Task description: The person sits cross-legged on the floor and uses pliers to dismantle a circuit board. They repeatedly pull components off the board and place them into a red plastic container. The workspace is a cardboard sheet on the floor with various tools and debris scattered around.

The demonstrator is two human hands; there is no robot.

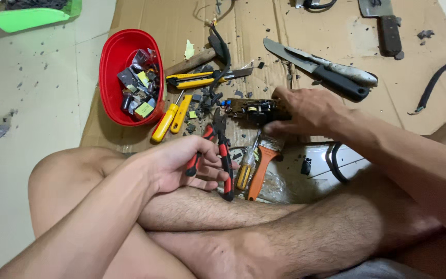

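- The red-handled pliers (218, 155) are gripped by the left hand (181, 165), fingers clenched round the handles, just above the crossed legs.
- A dark circuit board (254, 110) is pinned on the cardboard (336, 31) by the right hand (305, 111), fingers closed over its right end, at 1 o'clock from the pliers.
- An orange-handled brush (261, 165) and a screwdriver (244, 170) lie just beside the pliers at 3 o'clock.
- A glossy red oval tub (110, 62) of small parts sits on the cardboard's left edge, at 10 o'clock.
- Two knives (331, 75) lie at 1 o'clock; bare tiled floor (32, 103) is open to the left.
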